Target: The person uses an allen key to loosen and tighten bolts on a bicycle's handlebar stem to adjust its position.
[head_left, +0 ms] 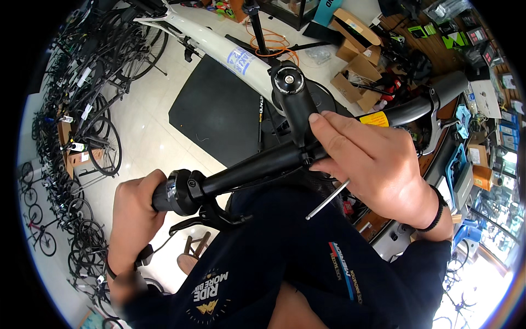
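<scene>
My left hand (134, 205) is wrapped round the left end of a black bicycle handlebar (246, 169), beside a shifter clamp (178, 192) and a brake lever (208, 219). My right hand (372, 164) is closed on a silver hex key (329, 200), whose long arm points down and left from under the palm. The key's other end is hidden by the fingers. Two fingertips of that hand rest by the side of the black stem (298, 112), near where it clamps the bar. A round top cap (289, 80) with a centre bolt tops the stem.
The white bicycle frame (205, 41) runs away to the upper left over a black floor mat (211, 112). Many bicycles (104, 131) line the left side. Cardboard boxes (356, 82) and an orange hose (274, 46) lie beyond. A wooden stool (192, 255) stands below left.
</scene>
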Demonstrator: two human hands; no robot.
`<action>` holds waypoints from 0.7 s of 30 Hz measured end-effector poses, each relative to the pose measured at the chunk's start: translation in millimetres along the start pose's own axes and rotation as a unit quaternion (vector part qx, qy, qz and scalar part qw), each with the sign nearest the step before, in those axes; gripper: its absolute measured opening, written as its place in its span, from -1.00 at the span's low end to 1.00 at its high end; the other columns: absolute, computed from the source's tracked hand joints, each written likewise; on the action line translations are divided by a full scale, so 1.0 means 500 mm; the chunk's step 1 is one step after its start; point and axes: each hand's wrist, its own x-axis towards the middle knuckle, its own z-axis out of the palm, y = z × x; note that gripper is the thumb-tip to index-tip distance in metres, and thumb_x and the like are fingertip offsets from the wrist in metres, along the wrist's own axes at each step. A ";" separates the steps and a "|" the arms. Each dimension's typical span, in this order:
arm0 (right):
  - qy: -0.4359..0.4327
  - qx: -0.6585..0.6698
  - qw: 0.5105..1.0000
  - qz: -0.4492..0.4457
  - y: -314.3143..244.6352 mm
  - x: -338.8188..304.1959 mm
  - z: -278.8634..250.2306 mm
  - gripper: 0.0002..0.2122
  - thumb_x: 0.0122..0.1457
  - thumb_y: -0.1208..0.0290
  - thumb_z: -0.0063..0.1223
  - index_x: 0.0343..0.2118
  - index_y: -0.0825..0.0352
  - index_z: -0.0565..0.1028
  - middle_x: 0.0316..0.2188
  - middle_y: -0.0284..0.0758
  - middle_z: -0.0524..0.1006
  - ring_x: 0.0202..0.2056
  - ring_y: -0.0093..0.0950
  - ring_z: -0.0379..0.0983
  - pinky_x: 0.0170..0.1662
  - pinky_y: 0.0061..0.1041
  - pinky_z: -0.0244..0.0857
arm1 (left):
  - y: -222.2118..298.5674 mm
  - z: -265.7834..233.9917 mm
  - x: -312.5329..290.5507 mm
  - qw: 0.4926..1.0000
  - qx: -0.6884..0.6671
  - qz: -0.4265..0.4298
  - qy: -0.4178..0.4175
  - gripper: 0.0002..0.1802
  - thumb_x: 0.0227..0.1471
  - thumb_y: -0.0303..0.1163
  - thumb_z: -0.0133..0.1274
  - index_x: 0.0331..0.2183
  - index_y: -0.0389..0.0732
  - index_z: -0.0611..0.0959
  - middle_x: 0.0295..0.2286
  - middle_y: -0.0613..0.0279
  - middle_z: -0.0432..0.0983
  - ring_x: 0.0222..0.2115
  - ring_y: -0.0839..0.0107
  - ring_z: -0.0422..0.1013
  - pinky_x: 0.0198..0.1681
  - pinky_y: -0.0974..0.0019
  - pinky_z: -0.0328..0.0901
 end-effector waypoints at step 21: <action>0.056 -0.012 0.998 -0.032 0.024 -0.017 0.013 -0.55 -0.19 0.43 0.29 -0.17 0.50 0.50 -0.32 -0.26 0.52 -0.50 -0.41 0.52 -0.48 -0.52 0.43 | 0.026 0.055 -0.019 0.988 0.086 -0.022 0.127 -0.67 -0.40 -0.66 0.12 -0.43 -0.20 0.49 -0.60 0.07 0.45 -0.55 0.01 0.42 -0.48 0.11 0.29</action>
